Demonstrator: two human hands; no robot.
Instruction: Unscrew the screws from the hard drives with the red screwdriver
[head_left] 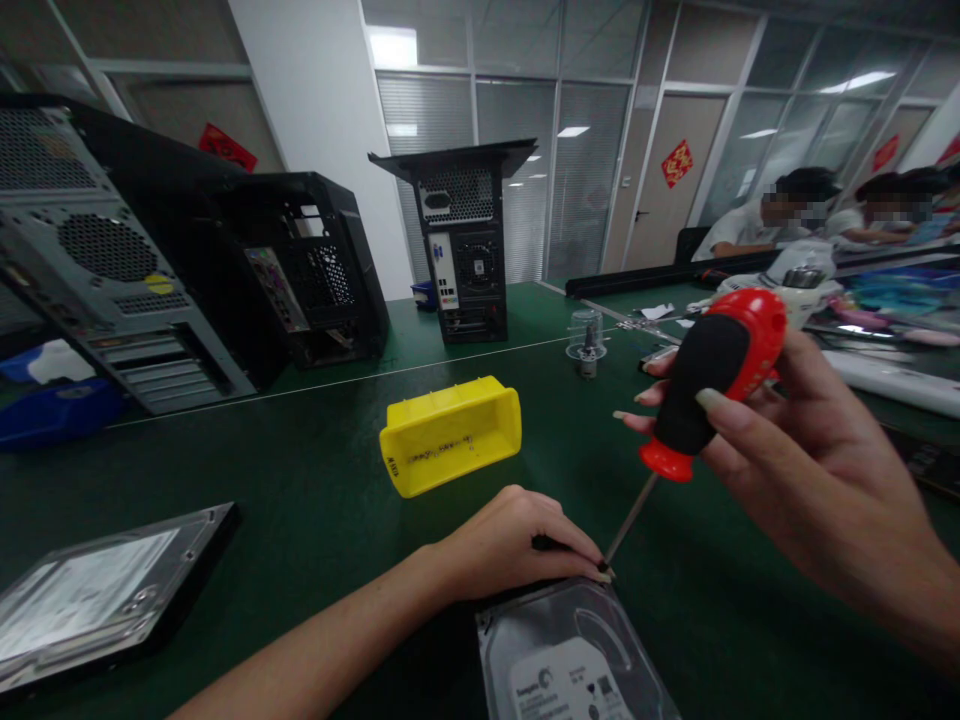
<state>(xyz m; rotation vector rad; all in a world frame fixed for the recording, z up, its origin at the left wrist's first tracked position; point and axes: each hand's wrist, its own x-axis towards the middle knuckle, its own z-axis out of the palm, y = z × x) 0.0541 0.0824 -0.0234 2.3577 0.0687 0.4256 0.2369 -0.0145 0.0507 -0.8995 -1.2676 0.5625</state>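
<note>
My right hand (795, 460) is wrapped round a screwdriver (705, 390) with a red and black handle, its thin shaft slanting down to the left. The tip meets the far corner of a silver hard drive (570, 660) that lies on the green table near the bottom edge. My left hand (517, 545) rests on that same far corner, fingers pinched together right at the screwdriver tip; whether they hold a screw is too small to see.
A yellow plastic bin (450, 432) lies tipped on its side behind my left hand. A second hard drive (97, 600) sits at the lower left. Three computer cases (465, 250) stand along the back. A small clear jar (586, 340) stands mid-table. Other people sit at the far right.
</note>
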